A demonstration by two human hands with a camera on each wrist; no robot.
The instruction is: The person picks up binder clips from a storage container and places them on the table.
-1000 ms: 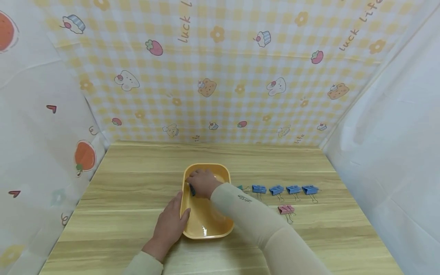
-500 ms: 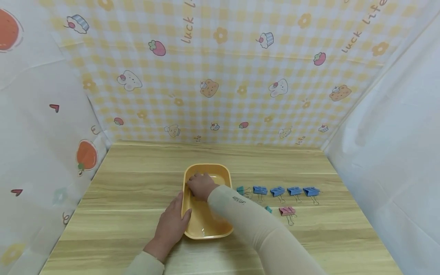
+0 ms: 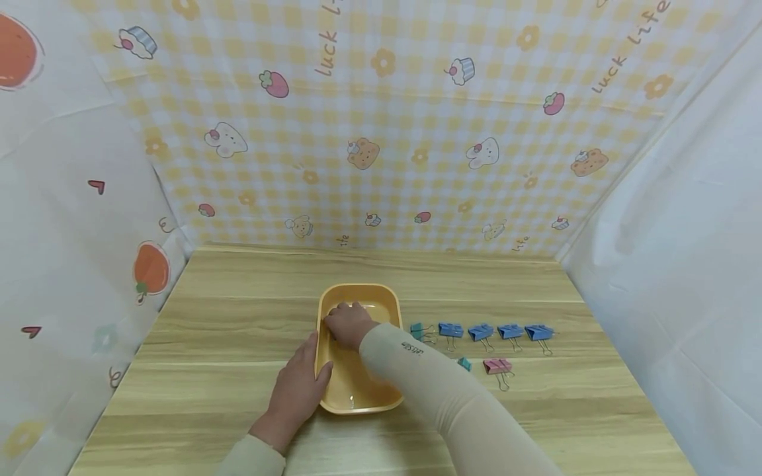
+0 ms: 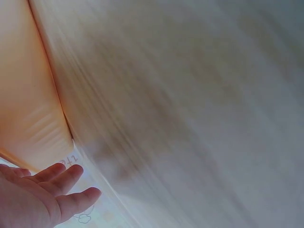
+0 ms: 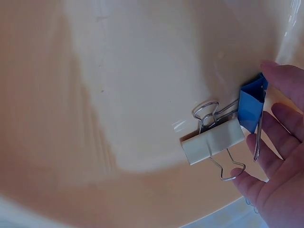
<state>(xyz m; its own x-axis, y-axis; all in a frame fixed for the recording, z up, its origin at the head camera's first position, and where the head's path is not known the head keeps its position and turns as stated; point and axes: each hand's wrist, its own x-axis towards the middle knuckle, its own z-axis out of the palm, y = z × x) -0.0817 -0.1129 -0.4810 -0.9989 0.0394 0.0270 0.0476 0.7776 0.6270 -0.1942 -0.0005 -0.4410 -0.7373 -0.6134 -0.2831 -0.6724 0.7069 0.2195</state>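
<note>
A yellow plastic tray (image 3: 357, 396) stands on the wooden table. My left hand (image 3: 296, 381) rests against its left side, fingers fairly straight along the outer wall and thumb at the rim. Inside the tray, my right hand (image 3: 350, 325) reaches to the left wall. In the right wrist view, the thumb and fingers of that hand pinch a blue binder clip (image 5: 251, 105). Touching it is a white binder clip (image 5: 213, 142) on the tray floor, with a fingertip near its lower wire handle. Both clips are hidden behind the hand in the head view.
Right of the tray lies a row with a teal binder clip (image 3: 418, 331) and several blue binder clips (image 3: 481, 332). Nearer are a pink binder clip (image 3: 497, 365) and another teal clip (image 3: 464, 363), partly behind the right sleeve. A patterned cloth (image 3: 381, 132) hangs behind the table.
My right hand has shifted slightly inside the tray, and the dark blue clip visible there earlier is now hidden in the head view. The left hand stays at the tray's side.
</note>
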